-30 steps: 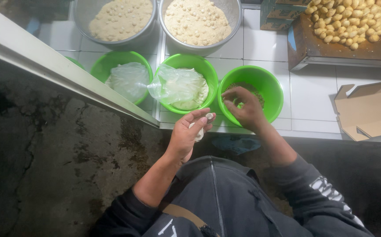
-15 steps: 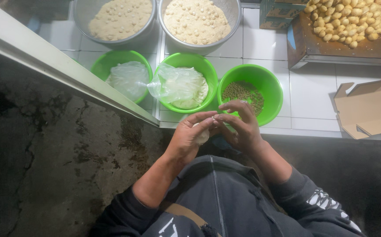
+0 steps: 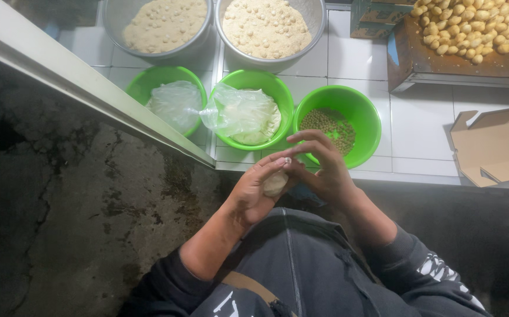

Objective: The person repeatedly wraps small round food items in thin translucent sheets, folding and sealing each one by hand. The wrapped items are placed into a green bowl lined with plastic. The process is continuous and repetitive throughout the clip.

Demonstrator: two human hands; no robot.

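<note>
Head view, centre of the frame: my left hand (image 3: 253,196) cups a small pale lump of dough (image 3: 275,184) in its palm, fingers curled narrowly about it, while my right hand (image 3: 325,170) bends over it with the fingertips touching its top, closed on nothing of its own. The lump looks soft, light and easily dented, perhaps a little sticky, so I judge it wants a cradle under it and only a light pinch at the edges.

Just above my hands, the right green bowl (image 3: 364,114) holds small greenish peas or beans. The middle green bowl (image 3: 266,82) holds pale sheets under clear plastic, and the left green bowl (image 3: 159,79) more crumpled plastic. At the top, two metal basins (image 3: 319,23) hold crumbly beige meal. Upper right, a brown tray (image 3: 442,64) carries many small golden balls.
</note>
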